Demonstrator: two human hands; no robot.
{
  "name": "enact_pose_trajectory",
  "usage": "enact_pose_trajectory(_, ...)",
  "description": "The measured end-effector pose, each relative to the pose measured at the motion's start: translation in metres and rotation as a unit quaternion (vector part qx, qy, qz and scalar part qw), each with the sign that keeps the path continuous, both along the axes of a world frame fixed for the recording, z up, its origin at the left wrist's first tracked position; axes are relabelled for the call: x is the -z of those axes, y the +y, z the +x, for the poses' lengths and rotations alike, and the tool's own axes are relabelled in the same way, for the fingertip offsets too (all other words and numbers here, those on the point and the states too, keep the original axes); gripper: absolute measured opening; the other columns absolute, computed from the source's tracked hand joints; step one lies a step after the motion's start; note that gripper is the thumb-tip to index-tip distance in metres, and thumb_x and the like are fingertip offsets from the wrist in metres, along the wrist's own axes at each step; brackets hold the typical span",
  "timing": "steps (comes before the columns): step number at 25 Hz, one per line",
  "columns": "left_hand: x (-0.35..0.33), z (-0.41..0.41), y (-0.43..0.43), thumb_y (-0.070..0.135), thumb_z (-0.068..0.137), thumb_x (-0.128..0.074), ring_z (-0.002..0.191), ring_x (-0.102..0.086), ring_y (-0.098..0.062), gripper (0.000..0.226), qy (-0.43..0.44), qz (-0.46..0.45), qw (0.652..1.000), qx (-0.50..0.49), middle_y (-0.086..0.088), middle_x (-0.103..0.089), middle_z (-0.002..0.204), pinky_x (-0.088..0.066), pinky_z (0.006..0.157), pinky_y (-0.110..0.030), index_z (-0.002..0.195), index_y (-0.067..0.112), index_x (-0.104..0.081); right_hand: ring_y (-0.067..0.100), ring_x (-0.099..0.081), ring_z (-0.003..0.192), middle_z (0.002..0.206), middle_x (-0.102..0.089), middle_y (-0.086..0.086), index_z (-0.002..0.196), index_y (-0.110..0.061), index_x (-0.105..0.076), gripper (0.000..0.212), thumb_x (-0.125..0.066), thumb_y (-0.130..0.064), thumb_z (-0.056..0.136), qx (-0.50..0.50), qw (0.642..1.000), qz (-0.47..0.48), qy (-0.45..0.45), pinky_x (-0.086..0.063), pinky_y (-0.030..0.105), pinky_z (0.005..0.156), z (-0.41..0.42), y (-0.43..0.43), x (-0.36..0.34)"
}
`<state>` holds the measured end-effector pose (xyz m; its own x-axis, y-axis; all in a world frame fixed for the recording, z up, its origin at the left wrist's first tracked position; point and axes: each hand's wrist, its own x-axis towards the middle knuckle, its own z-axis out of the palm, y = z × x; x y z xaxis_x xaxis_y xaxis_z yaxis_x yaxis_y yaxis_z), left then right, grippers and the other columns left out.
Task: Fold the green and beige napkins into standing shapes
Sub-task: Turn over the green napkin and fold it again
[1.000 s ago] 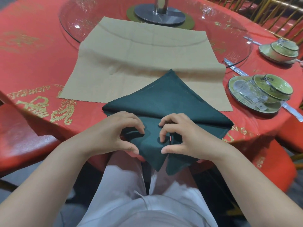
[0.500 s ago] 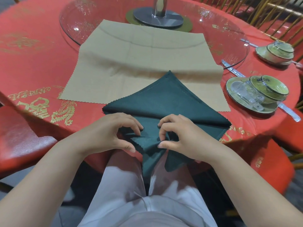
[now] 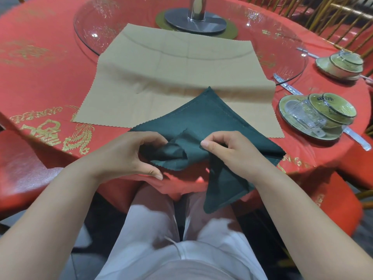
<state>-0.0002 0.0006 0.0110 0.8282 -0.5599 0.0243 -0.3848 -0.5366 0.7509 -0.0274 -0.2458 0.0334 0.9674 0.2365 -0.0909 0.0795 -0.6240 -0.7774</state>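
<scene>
1. Green napkin (image 3: 203, 120): near desk (image 3: 40, 77) edge, overlapping flat beige napkin (image 3: 171, 73); one corner hangs off.
2. Left hand (image 3: 125, 154): pinching bunched green fold.
3. Right hand (image 3: 230, 150): pinching same fold.

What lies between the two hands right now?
In the head view, a bunched fold of the green napkin spans between the left hand and right hand.

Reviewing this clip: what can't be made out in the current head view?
- Left hand fingertips: buried in the green napkin folds.
- Green napkin's layers under the right hand: covered by it.
- Print on the bowl: too small.
- Steel post: cut by the top edge.
</scene>
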Motion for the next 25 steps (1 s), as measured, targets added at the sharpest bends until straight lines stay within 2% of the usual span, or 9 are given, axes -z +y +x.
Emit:
enact_pose_trajectory(2,0.002,0.001,-0.002,0.029,0.062,-0.082,0.093,-0.054,0.014,0.039,-0.025,-0.004,0.999,-0.025,0.031,-0.058,0.103,-0.038,0.077,-0.002,0.090,0.042,-0.057,-0.003,-0.047,0.057,0.062,-0.055,-0.012,0.070,-0.018,-0.063,0.031,-0.050,-0.032,0.094,0.045,0.999,0.024,-0.013,-0.035,0.014,0.059,0.004,0.002,0.001)
enact_pose_trajectory(4,0.004,0.003,-0.004,0.012,0.074,-0.075,0.087,-0.057,0.010,0.032,-0.064,-0.020,0.996,-0.066,0.020,-0.063,0.094,-0.038,0.071,-0.002,0.085,0.037,-0.058,-0.008,-0.060,0.077,0.077,-0.069,-0.017,0.081,-0.026,-0.068,0.039,-0.040,-0.050,0.093,0.060,0.992,0.114,-0.010,-0.042,0.013,0.073,0.007,-0.002,0.001)
enact_pose_trajectory(6,0.000,0.005,-0.010,0.016,0.077,-0.073,0.083,-0.056,0.001,0.020,-0.106,-0.023,0.989,-0.101,0.012,-0.063,0.077,-0.039,0.068,-0.006,0.085,0.029,-0.061,0.003,-0.060,0.104,0.106,-0.069,-0.009,0.106,-0.026,-0.065,0.059,-0.037,-0.071,0.081,-0.005,0.986,0.166,-0.008,-0.043,0.017,0.091,0.007,-0.010,0.001)
enact_pose_trajectory(8,-0.004,0.009,-0.015,0.028,0.078,-0.069,0.081,-0.055,-0.007,0.014,-0.136,-0.008,0.984,-0.115,0.015,-0.059,0.079,-0.038,0.070,-0.011,0.090,0.026,-0.063,0.013,-0.060,0.110,0.116,-0.065,-0.002,0.117,-0.023,-0.058,0.060,-0.061,-0.064,0.073,-0.030,0.986,0.167,-0.007,-0.044,0.030,0.098,0.011,-0.013,0.001)
enact_pose_trajectory(12,-0.003,0.020,-0.028,0.024,0.085,-0.063,0.081,-0.054,-0.018,0.018,-0.122,0.006,0.977,-0.177,0.012,-0.055,0.078,-0.036,0.068,-0.024,0.103,0.023,-0.060,0.022,-0.067,0.090,0.098,-0.071,0.010,0.098,-0.009,-0.068,0.018,-0.067,-0.019,0.083,0.116,0.981,0.135,-0.080,-0.052,0.038,0.085,0.045,-0.006,-0.001)
enact_pose_trajectory(15,0.002,0.024,-0.032,0.032,0.084,-0.063,0.081,-0.053,-0.017,0.027,-0.099,-0.002,0.966,-0.241,0.007,-0.056,0.081,-0.034,0.070,-0.026,0.109,0.021,-0.057,0.013,-0.057,0.070,0.080,-0.069,0.007,0.083,-0.013,-0.069,0.009,-0.064,-0.021,0.085,0.142,0.986,0.064,-0.061,-0.044,0.029,0.068,0.075,-0.005,0.003)
enact_pose_trajectory(18,0.009,0.022,-0.025,0.053,0.075,-0.061,0.084,-0.055,-0.021,0.044,-0.098,0.018,0.953,-0.287,0.006,-0.058,0.080,-0.044,0.081,-0.038,0.107,0.022,-0.058,0.013,-0.049,0.067,0.070,-0.057,-0.002,0.072,-0.016,-0.058,0.017,-0.066,-0.025,0.083,0.140,0.988,-0.032,-0.054,-0.036,0.028,0.063,0.089,-0.008,0.016)
enact_pose_trajectory(21,0.015,0.020,-0.020,0.053,0.075,-0.059,0.093,-0.054,-0.028,0.044,-0.106,0.041,0.939,-0.325,0.014,-0.052,0.073,-0.041,0.090,-0.045,0.105,0.021,-0.060,0.018,-0.051,0.074,0.073,-0.056,-0.002,0.078,-0.013,-0.056,0.019,-0.063,-0.030,0.086,0.146,0.980,-0.092,-0.097,-0.035,0.030,0.064,0.095,-0.004,0.019)
enact_pose_trajectory(25,0.016,0.022,-0.031,0.055,0.079,-0.055,0.101,-0.049,-0.034,0.047,-0.107,0.133,0.921,-0.350,-0.005,-0.061,0.096,-0.034,0.092,-0.042,0.107,0.018,-0.059,0.026,-0.053,0.079,0.077,-0.057,0.002,0.089,-0.010,-0.057,0.025,-0.055,-0.035,0.090,0.155,0.966,-0.156,-0.133,-0.037,0.034,0.063,0.101,0.003,0.025)
